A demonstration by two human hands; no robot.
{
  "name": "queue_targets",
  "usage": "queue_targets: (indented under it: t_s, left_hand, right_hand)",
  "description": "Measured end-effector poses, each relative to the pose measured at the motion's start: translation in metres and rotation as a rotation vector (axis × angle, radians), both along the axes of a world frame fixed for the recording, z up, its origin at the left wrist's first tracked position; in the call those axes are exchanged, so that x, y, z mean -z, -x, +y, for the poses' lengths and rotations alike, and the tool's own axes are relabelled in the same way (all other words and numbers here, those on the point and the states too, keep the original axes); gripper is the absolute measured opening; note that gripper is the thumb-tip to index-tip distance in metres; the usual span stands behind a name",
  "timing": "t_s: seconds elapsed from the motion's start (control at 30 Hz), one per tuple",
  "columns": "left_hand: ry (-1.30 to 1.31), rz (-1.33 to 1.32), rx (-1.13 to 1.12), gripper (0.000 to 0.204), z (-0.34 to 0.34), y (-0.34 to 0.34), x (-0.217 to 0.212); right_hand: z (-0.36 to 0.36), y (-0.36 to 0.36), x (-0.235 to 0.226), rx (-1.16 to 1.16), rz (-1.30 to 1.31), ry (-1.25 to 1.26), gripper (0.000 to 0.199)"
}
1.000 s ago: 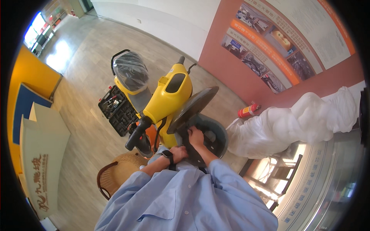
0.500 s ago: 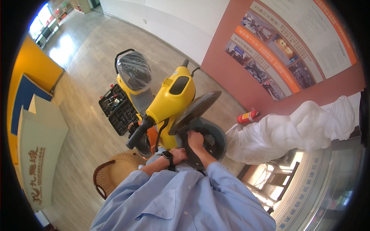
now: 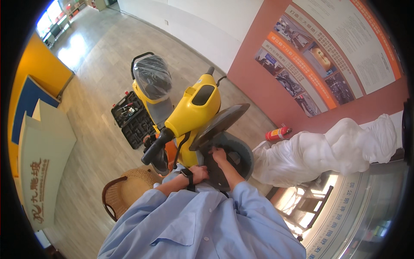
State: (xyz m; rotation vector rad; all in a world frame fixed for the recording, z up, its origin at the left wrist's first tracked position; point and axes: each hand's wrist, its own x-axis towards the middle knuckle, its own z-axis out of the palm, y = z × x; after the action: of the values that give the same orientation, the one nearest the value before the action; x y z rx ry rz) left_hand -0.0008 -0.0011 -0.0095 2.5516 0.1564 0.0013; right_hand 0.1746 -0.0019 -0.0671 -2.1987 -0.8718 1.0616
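Observation:
In front of me stands a yellow scooter (image 3: 189, 110) with black handlebar grips. A dark grey front basket (image 3: 246, 162) sits close to my body, below a dark round panel (image 3: 222, 125). My left hand (image 3: 199, 174), with a black watch at the wrist, rests at the basket's near left side with its fingers curled; what they grip is hidden. Inside the basket my right hand (image 3: 218, 154) has its fingers drawn together in a pinch near the inner left wall. Anything between those fingertips is too small to make out.
A black toolbox (image 3: 129, 118) lies open on the floor beside the scooter's plastic-wrapped seat (image 3: 152, 77). To the left is a woven chair (image 3: 129, 187). On the right stand a red fire extinguisher (image 3: 277, 133) and a white wrapped bundle (image 3: 319, 146). A pale counter (image 3: 49, 159) is at far left.
My right hand has turned slightly inside the basket, its fingers now reaching more to the left. My left hand stays at the basket's side. The view has shifted a little.

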Motion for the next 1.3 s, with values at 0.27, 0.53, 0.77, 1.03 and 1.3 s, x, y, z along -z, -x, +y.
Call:
queue_targets:
  t_s: [0.27,0.53,0.77,1.03,1.3]
  left_hand:
    - [0.003,0.006,-0.027,0.022,-0.001,0.001,-0.004]
    - [-0.014,0.051,0.007,0.019,0.000,-0.002,-0.010]
    - [0.020,0.057,0.000,0.020,0.001,0.001,-0.005]
    - [0.021,0.010,-0.012,0.017,0.001,0.000,-0.004]
    - [0.080,-0.011,-0.001,0.020,0.003,0.001,-0.002]
  right_hand:
    - [-0.007,0.009,-0.026,-0.524,-0.854,-0.230,0.023]
    - [-0.008,0.004,-0.021,-0.592,-0.902,-0.293,0.019]
    - [0.000,-0.009,-0.003,0.187,0.486,0.180,0.027]
    - [0.002,-0.018,0.014,0.140,0.675,0.124,0.029]
    - [-0.010,-0.002,-0.011,-0.659,-0.892,-0.429,0.016]
